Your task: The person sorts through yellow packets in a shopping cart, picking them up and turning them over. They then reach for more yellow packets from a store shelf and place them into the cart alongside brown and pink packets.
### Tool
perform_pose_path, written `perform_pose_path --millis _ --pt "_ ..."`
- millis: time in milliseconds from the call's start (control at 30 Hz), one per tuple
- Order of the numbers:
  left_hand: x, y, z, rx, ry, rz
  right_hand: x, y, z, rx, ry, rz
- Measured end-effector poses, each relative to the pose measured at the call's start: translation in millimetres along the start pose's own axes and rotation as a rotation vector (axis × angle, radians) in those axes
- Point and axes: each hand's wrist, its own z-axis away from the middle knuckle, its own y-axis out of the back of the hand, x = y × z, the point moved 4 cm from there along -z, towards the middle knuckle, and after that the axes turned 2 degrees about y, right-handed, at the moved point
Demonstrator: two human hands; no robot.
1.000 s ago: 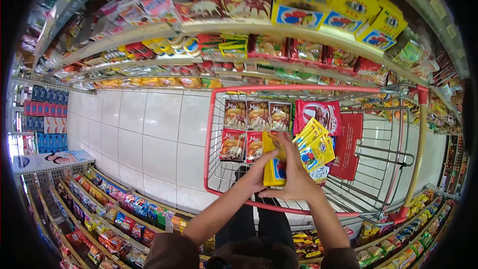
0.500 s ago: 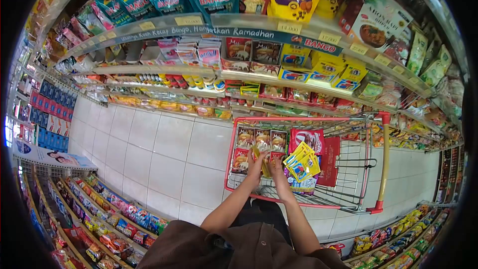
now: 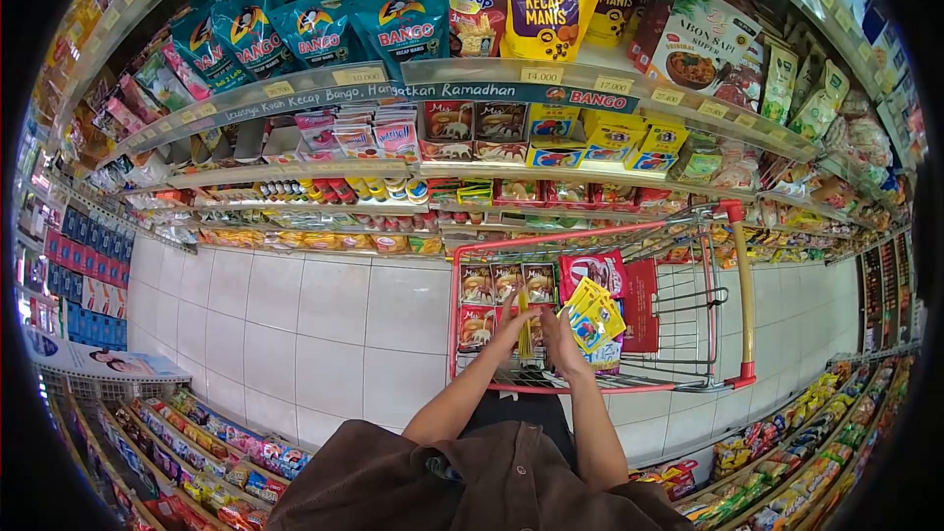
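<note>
Both my hands reach into a red wire shopping cart. My left hand and my right hand press from either side on a thin stack of yellow packets standing on edge in the basket. To the left of the stack lie rows of red-and-brown sachets. To the right sit loose yellow packets and a red bag. My arms in brown sleeves come up from the bottom of the view.
Stocked shelves stand directly behind the cart, with blue Bango pouches and a Kecap Manis pouch on top. White floor tiles stretch left. Low racks of snacks run along the bottom left and bottom right.
The view has pulled back and tilted up, so the cart looks smaller and higher shelves appear. The yellow stack, held flat a second ago, now stands upright lower in the basket.
</note>
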Motion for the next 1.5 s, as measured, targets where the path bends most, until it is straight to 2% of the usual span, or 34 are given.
perform_pose_path --millis 33,67,133,167,267,300,333,400,433,467,533,600,633,667,733,800,867,933,1000,1033,1100,1133,1200,1233,1300,1400,1500 --pt "-1 -4 1 -0.053 0.108 0.152 -8 -5 5 -0.107 -0.075 -0.196" --pt "1 -7 1 -0.057 0.109 0.148 -4 0 2 -0.103 -0.072 -0.197" --pt "9 -5 1 0.043 -0.046 -0.399 2 11 -4 0.047 0.076 0.127" --pt "11 -4 1 0.044 -0.047 -0.4 6 17 -4 0.046 0.077 0.125" --pt "14 -5 -1 -0.019 0.195 -0.173 1 35 1 0.137 0.057 0.049" --pt "22 -9 3 0.061 -0.128 -0.568 2 42 4 0.177 0.047 0.078" --pt "24 -8 0 0.06 -0.124 -0.569 5 47 9 0.216 0.031 0.107" --pt "28 -8 -5 0.014 0.095 -0.354 11 59 20 0.298 -0.002 0.163" --pt "20 -1 -17 0.034 -0.068 -0.77 11 65 22 0.337 -0.014 0.192" --pt "6 6 -31 0.035 -0.06 -0.77 13 69 27 0.374 -0.034 0.22" --pt "12 4 -34 0.085 0.034 -0.778 17 70 31 0.3 -0.075 0.198" --pt "5 -1 -43 0.027 -0.016 -0.849 19 71 33 0.151 -0.144 0.169" --pt "2 -9 -38 -0.086 0.121 -0.652 18 65 34 0.153 -0.172 0.021" --pt "2 -18 -34 -0.193 0.252 -0.451 14 60 30 0.154 -0.173 0.016" --pt "-13 -27 -34 -0.23 0.227 -0.43 7 44 27 0.052 -0.153 -0.103" --pt "-19 -26 -39 -0.082 0.099 -0.322 8 42 16 0.026 -0.096 -0.073" --pt "-32 -22 -42 -0.109 0.146 -0.224 3 40 9 0.094 -0.084 0.174" --pt "-24 -29 -37 -0.153 0.021 -0.045 -8 38 5 0.084 -0.144 0.222" --pt "-21 -25 -35 -0.126 -0.036 -0.084 -9 34 3 -0.044 -0.189 0.21" --pt "-23 -23 -37 -0.131 -0.043 -0.062 3 41 -2 -0.045 -0.189 0.208" --pt "-19 -24 -35 -0.129 -0.051 -0.037 20 52 -15 -0.008 -0.078 0.442" --pt "-16 -23 -31 -0.06 -0.05 -0.051 25 53 -17 -0.011 -0.081 0.439" --pt "-11 -25 -23 0.009 -0.05 -0.064 35 55 -20 -0.125 -0.235 0.416" --pt "-9 -25 -19 0.033 -0.054 -0.034 43 58 -22 -0.128 -0.237 0.414" --pt "-6 -22 -15 0.063 -0.06 -0.004 59 62 -30 -0.151 -0.249 0.246" --pt "-9 -17 -18 0.001 0.015 0.085 4 36 -4 -0.272 -0.351 0.148" --pt "0 -22 -17 0.006 -0.103 0.002 3 29 -3 -0.226 -0.264 -0.027"
